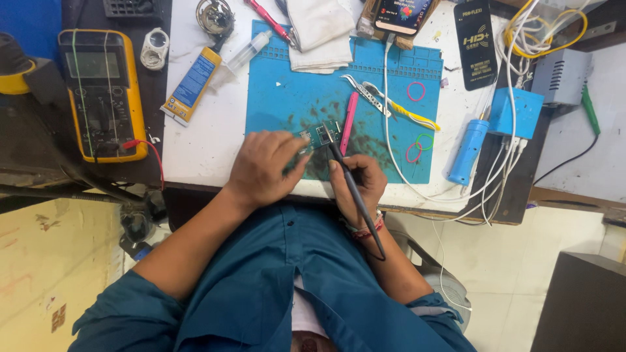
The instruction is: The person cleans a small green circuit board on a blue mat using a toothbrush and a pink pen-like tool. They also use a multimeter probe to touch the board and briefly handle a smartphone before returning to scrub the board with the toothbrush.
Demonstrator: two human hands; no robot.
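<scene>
the left hand is pinching the small circuit board flat on the blue mat. the right hand is gripping a soldering iron like a pen, its tip touching the board; steadying it probably matters most.

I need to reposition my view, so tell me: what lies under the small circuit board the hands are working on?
The small circuit board lies on a blue work mat with dark smudges. The left hand covers the board's left end, so that part is hidden. The right hand holds a black tool at it.
</scene>
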